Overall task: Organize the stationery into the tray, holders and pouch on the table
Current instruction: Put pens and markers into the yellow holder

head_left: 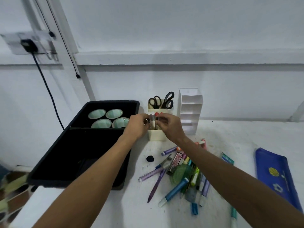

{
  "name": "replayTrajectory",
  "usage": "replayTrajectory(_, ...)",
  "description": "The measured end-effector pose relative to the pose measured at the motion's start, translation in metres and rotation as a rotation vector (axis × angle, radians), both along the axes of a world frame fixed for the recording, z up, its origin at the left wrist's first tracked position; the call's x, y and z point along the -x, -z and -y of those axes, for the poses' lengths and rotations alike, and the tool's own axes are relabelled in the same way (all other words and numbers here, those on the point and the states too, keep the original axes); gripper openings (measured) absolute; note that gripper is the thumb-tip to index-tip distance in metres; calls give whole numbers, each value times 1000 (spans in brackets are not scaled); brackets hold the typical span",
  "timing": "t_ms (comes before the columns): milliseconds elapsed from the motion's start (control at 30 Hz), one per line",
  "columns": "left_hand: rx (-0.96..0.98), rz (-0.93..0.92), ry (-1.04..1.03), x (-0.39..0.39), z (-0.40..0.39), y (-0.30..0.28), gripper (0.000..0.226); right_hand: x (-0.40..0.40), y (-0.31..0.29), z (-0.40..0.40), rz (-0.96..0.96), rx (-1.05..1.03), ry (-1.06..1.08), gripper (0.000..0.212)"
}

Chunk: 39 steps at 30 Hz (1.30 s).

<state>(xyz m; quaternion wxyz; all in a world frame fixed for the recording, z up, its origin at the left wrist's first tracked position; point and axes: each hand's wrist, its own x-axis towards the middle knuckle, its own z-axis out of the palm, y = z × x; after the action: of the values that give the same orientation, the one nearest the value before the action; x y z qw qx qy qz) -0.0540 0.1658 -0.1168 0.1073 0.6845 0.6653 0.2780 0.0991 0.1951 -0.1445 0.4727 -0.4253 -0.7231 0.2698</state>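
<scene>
Both hands meet above the cream tiered holder [157, 135]. My left hand [137, 125] and my right hand [169, 125] each pinch small pale stick-like items [152, 116] standing in the holder's front section; what they are is blurred. Two pairs of black scissors [162, 101] stand in its back section. A pile of pens, markers and highlighters [184, 171] lies on the white table under my right forearm. The black tray [54, 167] sits at left. A blue pouch [276, 176] lies flat at right.
Several round teal-lined cups [108, 118] fill the tray's far compartment. An empty white tiered holder [190, 111] stands right of the cream one. A small black lump [150, 158] lies by the pile. The wall is close behind; a black cable [47, 89] hangs at left.
</scene>
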Motion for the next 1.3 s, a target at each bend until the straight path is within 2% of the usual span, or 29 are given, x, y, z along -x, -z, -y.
replayTrajectory(133,56,-23,-7,1,1,7,22,5,6,3,46,74,-9,27)
replayTrajectory(367,77,-22,-30,4,13,8,39,-3,5,11,54,175,-116,43)
replayTrajectory(467,-12,7,-40,-7,26,-2,33,-18,2,17,49,193,-83,42)
replayTrajectory(600,-105,-2,20,-38,41,-11,10,-55,-7,38,104,196,-29,33)
replayTrajectory(800,72,-39,368,-105,55,3,13,-139,-10,87,235,244,53,24)
replayTrajectory(1000,293,-233,628,-154,68,31,20,-218,14,152,383,348,245,21)
replayTrajectory(1167,437,-403,593,-171,75,50,12,-251,28,194,455,503,353,21)
replayTrajectory(1300,471,-419,511,-175,79,56,8,-252,37,205,469,539,418,21)
